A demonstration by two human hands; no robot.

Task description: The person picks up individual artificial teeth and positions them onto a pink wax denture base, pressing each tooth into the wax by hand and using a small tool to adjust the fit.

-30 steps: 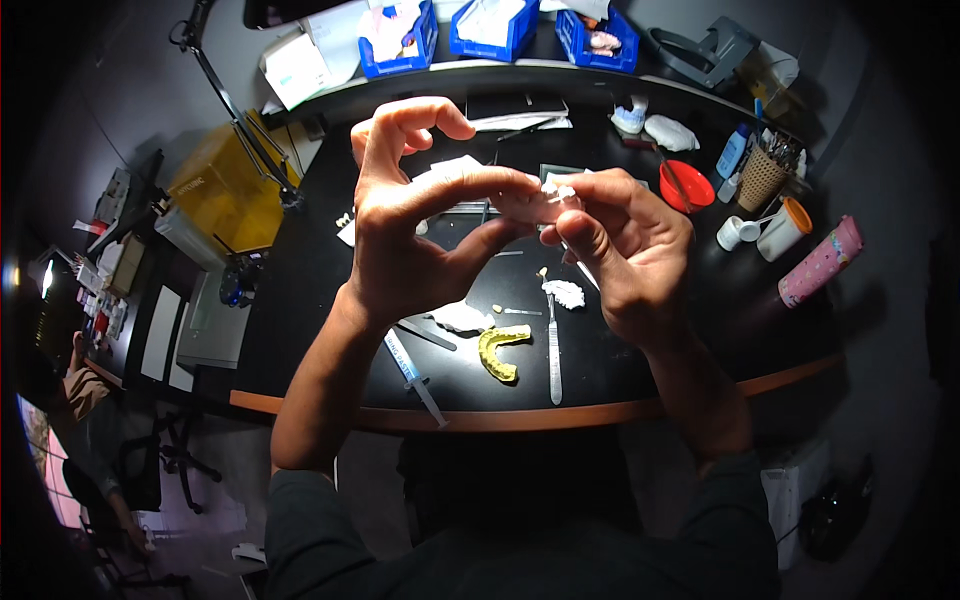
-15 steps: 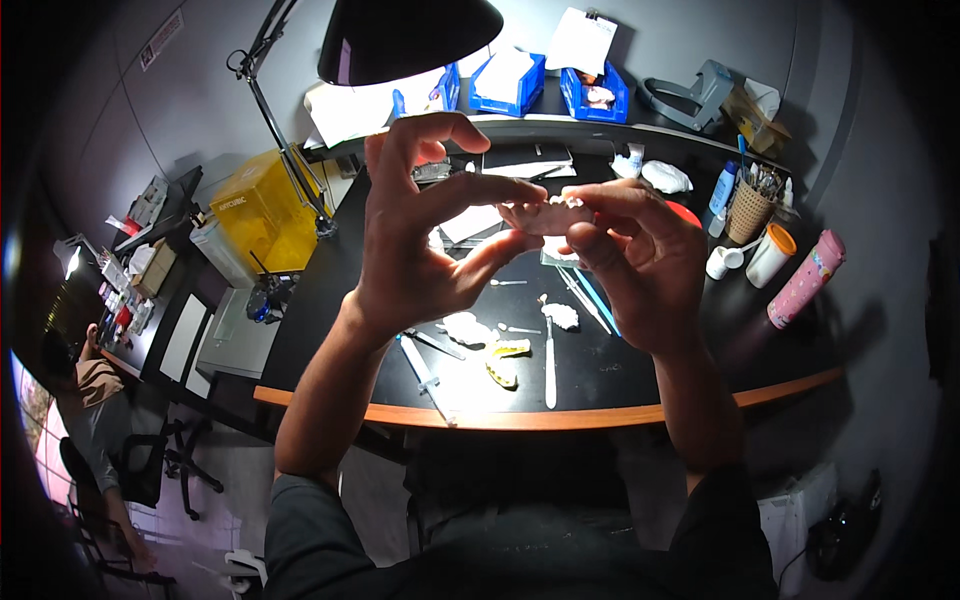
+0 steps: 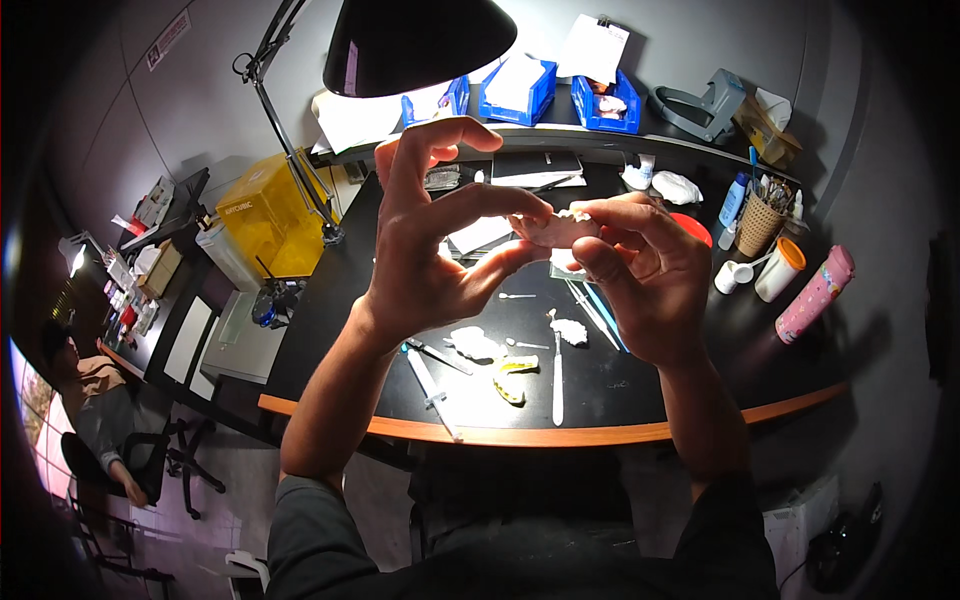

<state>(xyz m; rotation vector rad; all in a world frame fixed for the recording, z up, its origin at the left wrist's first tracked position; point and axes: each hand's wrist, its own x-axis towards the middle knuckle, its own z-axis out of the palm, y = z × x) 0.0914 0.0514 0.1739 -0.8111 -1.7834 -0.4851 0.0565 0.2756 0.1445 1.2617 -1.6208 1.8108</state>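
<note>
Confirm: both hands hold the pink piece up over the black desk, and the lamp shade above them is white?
Not quite. In the head view the lamp shade is black, not white. Both the left hand and right hand do hold the pink piece over the black desk.

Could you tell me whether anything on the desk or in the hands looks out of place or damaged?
Nothing stands out. Both hands, left and right, pinch a small pale pink piece above the black desk. Tools, white lumps and yellow pieces lie loose below, nothing spilled or visibly broken.
</note>
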